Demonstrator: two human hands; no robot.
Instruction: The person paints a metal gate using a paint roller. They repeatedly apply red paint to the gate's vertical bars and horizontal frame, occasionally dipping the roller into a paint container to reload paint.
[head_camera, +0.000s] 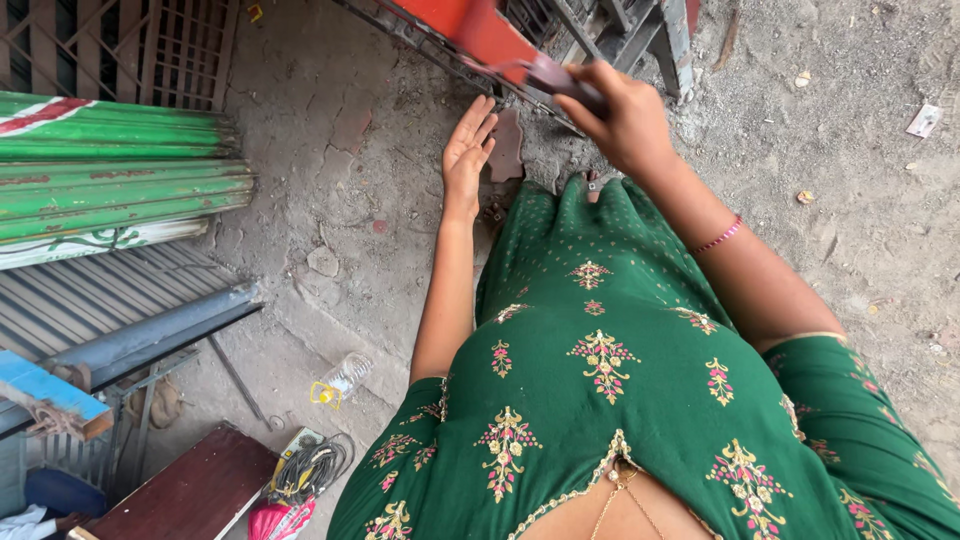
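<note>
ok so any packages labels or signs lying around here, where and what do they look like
Plastic bottle: on the ground lower left, clear with a yellow cap and handle ring, lying on its side.
Flat pack: bottom left beside a cable coil, pale with yellow-green print.
Pink bag: bottom edge, crumpled.
Painted sheets: stacked left, green with red and white bands.
Paper scrap: upper right, white.

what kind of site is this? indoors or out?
Likely an outdoor metalwork or painting yard. The ground is bare dirt and cracked cement, green corrugated sheets lie stacked at one side, and the right hand holds a brush against an orange-red metal frame. The left hand is open, holding nothing.
</note>
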